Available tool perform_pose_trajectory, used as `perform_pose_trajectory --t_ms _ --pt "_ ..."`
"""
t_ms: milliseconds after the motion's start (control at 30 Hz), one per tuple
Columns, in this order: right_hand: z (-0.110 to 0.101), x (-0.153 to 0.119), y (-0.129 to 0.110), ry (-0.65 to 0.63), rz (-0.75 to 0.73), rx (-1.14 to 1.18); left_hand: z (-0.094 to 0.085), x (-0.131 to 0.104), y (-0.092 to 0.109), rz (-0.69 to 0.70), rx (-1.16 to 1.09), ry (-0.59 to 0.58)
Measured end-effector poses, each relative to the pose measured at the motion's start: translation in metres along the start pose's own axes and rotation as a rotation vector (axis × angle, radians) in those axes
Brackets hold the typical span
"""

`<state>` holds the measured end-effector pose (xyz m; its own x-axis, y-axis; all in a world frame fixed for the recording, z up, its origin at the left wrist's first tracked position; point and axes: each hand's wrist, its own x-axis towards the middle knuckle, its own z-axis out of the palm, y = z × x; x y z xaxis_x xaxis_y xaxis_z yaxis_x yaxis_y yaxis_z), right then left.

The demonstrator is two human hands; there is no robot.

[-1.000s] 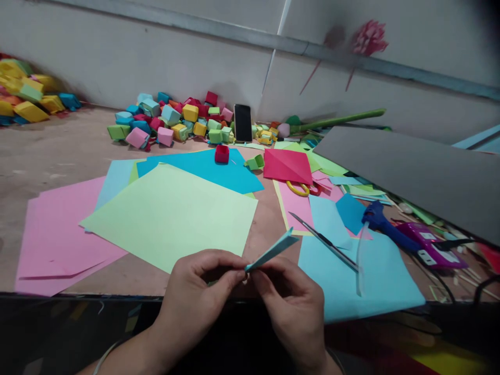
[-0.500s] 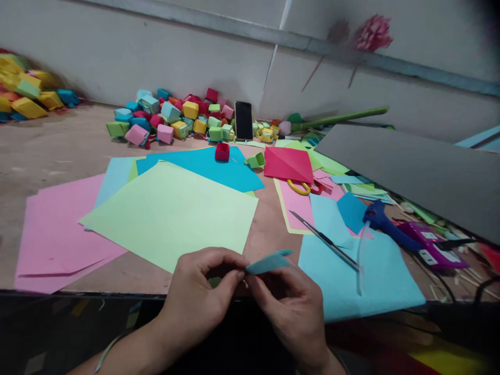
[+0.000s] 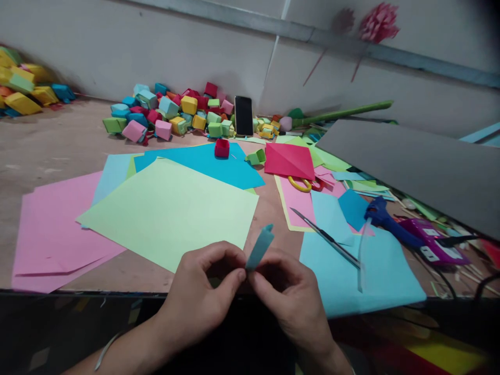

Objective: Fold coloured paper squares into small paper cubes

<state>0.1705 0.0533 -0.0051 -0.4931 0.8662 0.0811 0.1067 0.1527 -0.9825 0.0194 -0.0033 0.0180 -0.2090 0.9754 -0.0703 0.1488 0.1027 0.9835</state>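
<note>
A small folded strip of light blue paper (image 3: 260,249) stands tilted between my hands, over the table's front edge. My left hand (image 3: 213,284) pinches its lower end between thumb and fingers. My right hand (image 3: 287,291) closes on the same end from the other side, thumb and forefinger pressed together. The fingertips meet there and hide the paper's base. Just beyond my hands lies a large pale green sheet (image 3: 175,208). To the right, a craft knife (image 3: 326,237) rests across light blue paper (image 3: 375,281).
Several folded paper cubes (image 3: 167,107) are heaped along the wall beside an upright phone (image 3: 244,115). Pink sheets (image 3: 58,234) lie left. At right are scissors (image 3: 300,183), a blue glue gun (image 3: 394,229), a purple device (image 3: 429,239) and a grey panel (image 3: 414,166).
The light blue paper has turned from lying toward the right to pointing up. My right fingers have drawn in closer to my left. The camera view has shifted slightly.
</note>
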Motion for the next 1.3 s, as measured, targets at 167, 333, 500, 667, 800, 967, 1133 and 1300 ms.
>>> perform_pose_trajectory --t_ms 167,333,500,667,800,967,1133,1300 --pt "-0.003 0.003 -0.001 -0.005 -0.03 0.122 0.003 0.001 -0.002 -0.101 -0.25 -0.013" --pt "-0.002 0.002 0.0 0.009 0.058 0.207 0.007 0.002 -0.001 -0.092 -0.319 -0.039" --pt "-0.001 -0.002 -0.007 0.091 -0.102 0.018 0.0 -0.001 0.001 -0.093 -0.291 -0.161" --pt "-0.002 -0.004 -0.013 0.108 -0.318 -0.142 -0.004 0.002 0.002 -0.224 -0.257 -0.155" --pt "-0.004 -0.004 -0.013 0.028 -0.316 -0.192 -0.002 0.006 0.004 -0.252 -0.224 -0.109" --pt "-0.004 -0.007 -0.015 0.035 -0.14 -0.199 0.001 0.003 0.007 -0.12 -0.059 0.012" --pt "0.0 -0.01 -0.017 0.058 -0.109 -0.235 0.003 -0.003 0.006 -0.045 0.036 0.05" --pt "0.001 -0.008 -0.015 0.048 -0.088 -0.196 0.006 -0.007 0.003 -0.021 0.012 0.088"
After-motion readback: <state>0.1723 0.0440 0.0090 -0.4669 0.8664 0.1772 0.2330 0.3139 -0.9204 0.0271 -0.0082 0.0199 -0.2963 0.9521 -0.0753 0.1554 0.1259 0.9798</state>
